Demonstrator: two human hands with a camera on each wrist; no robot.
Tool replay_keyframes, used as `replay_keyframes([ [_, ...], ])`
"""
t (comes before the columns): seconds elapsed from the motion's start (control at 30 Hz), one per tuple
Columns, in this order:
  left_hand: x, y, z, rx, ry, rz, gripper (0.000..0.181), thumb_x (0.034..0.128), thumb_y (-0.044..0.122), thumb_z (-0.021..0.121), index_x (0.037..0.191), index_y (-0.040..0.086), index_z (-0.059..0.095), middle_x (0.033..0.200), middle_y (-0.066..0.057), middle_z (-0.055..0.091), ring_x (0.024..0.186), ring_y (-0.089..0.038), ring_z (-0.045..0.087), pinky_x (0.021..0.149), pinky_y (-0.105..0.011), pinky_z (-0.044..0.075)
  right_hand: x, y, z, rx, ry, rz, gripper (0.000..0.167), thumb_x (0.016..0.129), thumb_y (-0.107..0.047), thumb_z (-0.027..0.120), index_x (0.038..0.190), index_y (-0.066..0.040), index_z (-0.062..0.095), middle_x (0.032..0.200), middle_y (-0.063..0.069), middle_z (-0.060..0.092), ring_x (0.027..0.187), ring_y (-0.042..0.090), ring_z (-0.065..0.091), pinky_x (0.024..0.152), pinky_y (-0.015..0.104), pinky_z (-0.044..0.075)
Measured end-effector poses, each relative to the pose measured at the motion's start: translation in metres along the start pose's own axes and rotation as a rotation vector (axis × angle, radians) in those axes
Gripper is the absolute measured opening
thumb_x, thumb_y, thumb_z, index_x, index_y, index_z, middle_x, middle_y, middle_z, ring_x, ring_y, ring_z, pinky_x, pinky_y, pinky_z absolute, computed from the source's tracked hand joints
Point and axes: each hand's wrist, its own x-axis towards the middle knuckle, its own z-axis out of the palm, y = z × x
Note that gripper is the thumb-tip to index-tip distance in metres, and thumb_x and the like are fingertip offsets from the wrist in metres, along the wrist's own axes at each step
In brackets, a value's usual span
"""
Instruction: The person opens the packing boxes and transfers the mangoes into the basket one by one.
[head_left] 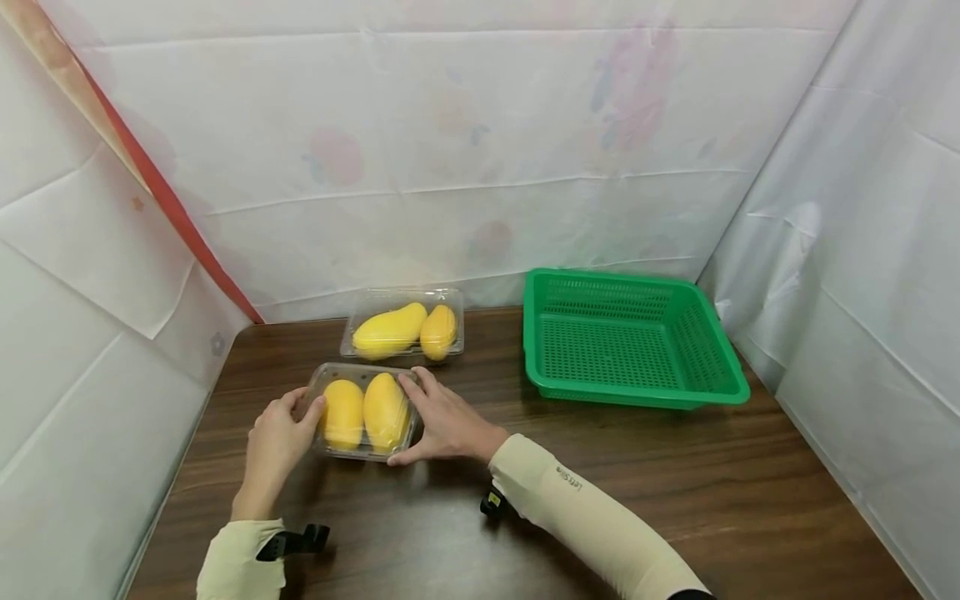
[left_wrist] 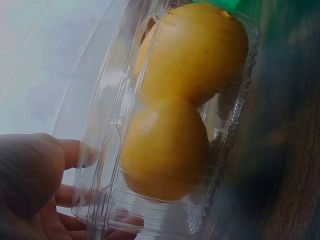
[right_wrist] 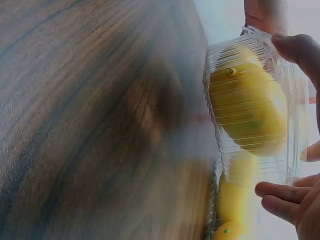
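A clear plastic clamshell box [head_left: 360,455] holds two yellow mangoes, one on the left [head_left: 343,415] and one on the right [head_left: 386,412]. My left hand [head_left: 277,442] grips its left end, thumb near the top rim. At the opposite end my right hand [head_left: 452,423] holds it, thumb at the near corner and fingers at the far corner. In the left wrist view, some left fingers [left_wrist: 75,152] show through the plastic. The right wrist view has the right fingers [right_wrist: 282,200] against the box's ribbed side [right_wrist: 220,115].
Just behind, a second clear box [head_left: 349,343] with two more mangoes [head_left: 390,331] stands near the wall. A green mesh basket [head_left: 637,396] sits at the back right of the brown wooden table [head_left: 600,475]. White sheeting [head_left: 450,125] encloses the back and sides.
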Motion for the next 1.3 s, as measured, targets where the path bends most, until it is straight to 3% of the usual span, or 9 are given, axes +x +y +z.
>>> replay_keyframes([
  [0.3,-0.007,0.002,0.001,0.005,0.069,0.012,0.057,0.1009,0.040,0.047,0.133,-0.007,0.052,0.117,-0.031,0.060,0.106,-0.048,0.059,0.084,-0.061,0.047,-0.004,-0.001,-0.001,0.021,-0.009,-0.006,0.117,0.070,-0.067,0.075,0.156,-0.012,0.018,0.156,0.016,0.022,0.129,0.031,0.050,0.101,0.041,0.050],
  [0.87,-0.015,0.017,0.014,0.006,0.085,0.044,0.054,0.0993,0.038,0.052,0.132,-0.005,0.055,0.109,-0.028,0.062,0.093,-0.042,0.062,0.076,-0.057,0.049,-0.026,0.016,-0.003,0.078,0.028,-0.012,0.114,0.070,-0.062,0.078,0.155,-0.011,0.022,0.157,0.016,0.021,0.132,0.032,0.047,0.100,0.045,0.051],
  [1.3,-0.026,0.041,0.031,-0.039,0.079,0.062,0.052,0.0982,0.037,0.055,0.130,-0.004,0.057,0.109,-0.027,0.063,0.085,-0.035,0.064,0.072,-0.053,0.052,-0.054,0.032,-0.010,0.100,0.064,-0.008,0.114,0.068,-0.060,0.081,0.154,-0.008,0.026,0.156,0.017,0.023,0.134,0.036,0.044,0.103,0.049,0.048],
])
